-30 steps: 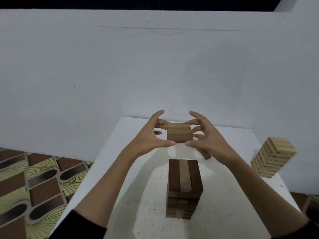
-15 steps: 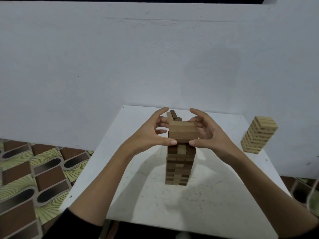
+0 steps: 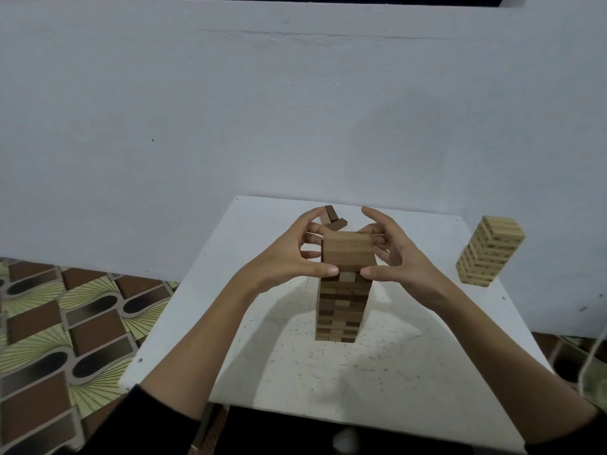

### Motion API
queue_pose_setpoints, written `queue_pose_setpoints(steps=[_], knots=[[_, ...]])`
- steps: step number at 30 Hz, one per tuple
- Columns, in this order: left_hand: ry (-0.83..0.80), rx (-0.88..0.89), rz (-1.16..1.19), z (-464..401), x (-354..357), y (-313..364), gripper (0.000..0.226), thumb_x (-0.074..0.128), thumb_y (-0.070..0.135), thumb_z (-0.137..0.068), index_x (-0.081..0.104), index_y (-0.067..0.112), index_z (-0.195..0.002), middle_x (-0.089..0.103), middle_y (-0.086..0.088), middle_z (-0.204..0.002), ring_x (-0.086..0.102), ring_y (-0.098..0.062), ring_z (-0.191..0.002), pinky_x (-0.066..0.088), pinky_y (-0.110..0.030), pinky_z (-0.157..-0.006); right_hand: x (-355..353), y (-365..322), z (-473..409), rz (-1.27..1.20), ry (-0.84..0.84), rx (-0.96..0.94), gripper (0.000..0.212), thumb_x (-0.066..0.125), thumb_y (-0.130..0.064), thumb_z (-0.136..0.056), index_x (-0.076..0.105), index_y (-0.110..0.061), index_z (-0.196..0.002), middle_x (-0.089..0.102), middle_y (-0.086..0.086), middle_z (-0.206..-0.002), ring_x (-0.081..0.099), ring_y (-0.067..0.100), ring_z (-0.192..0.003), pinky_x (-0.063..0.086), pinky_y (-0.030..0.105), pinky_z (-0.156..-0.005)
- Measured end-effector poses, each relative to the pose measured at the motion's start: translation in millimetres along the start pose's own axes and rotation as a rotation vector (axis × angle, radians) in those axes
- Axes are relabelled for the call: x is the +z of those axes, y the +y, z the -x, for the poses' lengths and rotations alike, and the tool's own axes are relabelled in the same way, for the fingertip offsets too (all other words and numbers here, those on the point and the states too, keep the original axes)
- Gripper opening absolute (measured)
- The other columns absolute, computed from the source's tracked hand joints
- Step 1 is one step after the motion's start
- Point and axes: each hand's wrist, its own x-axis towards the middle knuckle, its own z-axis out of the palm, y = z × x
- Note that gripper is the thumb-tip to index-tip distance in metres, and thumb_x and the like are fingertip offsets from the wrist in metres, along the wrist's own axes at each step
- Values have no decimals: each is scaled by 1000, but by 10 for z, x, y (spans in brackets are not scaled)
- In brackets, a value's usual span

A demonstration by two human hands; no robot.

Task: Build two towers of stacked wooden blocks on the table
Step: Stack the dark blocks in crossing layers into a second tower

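Holding a layer of blocks between both hands, I am bringing it onto the top of the dark tower in the middle of the table. My left hand is pinching the layer's left end, thumb at the near bottom corner and fingers curled round the far side; my right hand is doing the same on the right end. I am squeezing from both ends because, as I judge it, the layer is several loose pieces side by side, and only inward pressure is keeping them together as one slab.

I am keeping the slab flat, its broad face up, its grain and long axis running left to right, from one palm to the other. It is sitting at the tower's top; whether it is touching yet I cannot tell, since my thumbs are covering the seam.

A pale tower is standing upright near the right edge of the table, well apart, and a few spare blocks are lying behind my hands.
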Motion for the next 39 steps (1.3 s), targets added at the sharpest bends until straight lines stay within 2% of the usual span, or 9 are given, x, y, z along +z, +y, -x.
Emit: queue_pose_setpoints(steps=[4,8,18,24,28,31,33,36,39], knots=[[8,-15,-59,12,9,7,103,80,25,-59,22,33,-144,45,12,-125,49,-2,-115,45,-28,-99,-1,-26,15,60,-19,12,97,79,-40,-55,30,-40,-139,47,-10,-123,45,8,-123,23,46,-116],[-5,-11,-134,10,54,24,116,87,30,-60,12,32,-148,41,23,-123,44,6,-118,42,-16,-94,33,-47,23,148,-7,2,104,79,-46,-54,25,-38,-142,45,-13,-127,42,6,-127,25,45,-115],[12,23,-143,7,116,-25,103,80,10,-72,12,33,-145,45,23,-118,43,15,-113,41,-2,-85,59,-66,26,257,10,-25,98,79,-46,-59,24,-43,-141,49,-21,-119,43,8,-124,31,48,-111],[44,32,-149,5,134,-43,96,81,13,-72,16,42,-136,45,12,-120,45,1,-118,42,-9,-90,73,-65,26,267,7,-21,90,77,-37,-64,26,-43,-137,48,-20,-119,43,5,-122,28,46,-113],[57,40,-121,31,155,-12,97,79,26,-62,18,41,-136,49,15,-117,46,7,-116,41,-15,-96,88,-67,25,225,10,-1,88,77,-34,-65,27,-43,-136,49,-18,-118,44,6,-123,27,45,-114],[51,54,-111,50,163,-12,98,79,28,-61,19,40,-137,50,24,-116,44,10,-117,38,-22,-102,96,-64,29,192,13,27,94,78,-32,-63,23,-40,-139,49,-21,-118,43,7,-125,27,46,-114],[37,63,-93,82,173,-23,98,79,38,-60,18,41,-137,47,41,-118,37,12,-125,31,-22,-109,115,-73,50,168,17,37,100,77,-35,-64,17,-36,-143,45,-26,-123,39,4,-129,25,43,-116],[61,34,39,142,233,-34,78,66,64,-70,24,45,-132,40,53,-118,25,21,-128,24,-17,-110,201,-82,102,51,91,68,90,60,-51,-78,10,-28,-149,33,-26,-137,28,2,-137,21,33,-115],[113,-62,249,171,348,-77,64,27,78,-81,34,45,-135,35,40,-137,19,12,-136,15,-28,-118,343,-95,166,-48,167,160,79,28,-79,-77,14,-42,-145,22,-22,-148,18,6,-141,15,35,-116]])
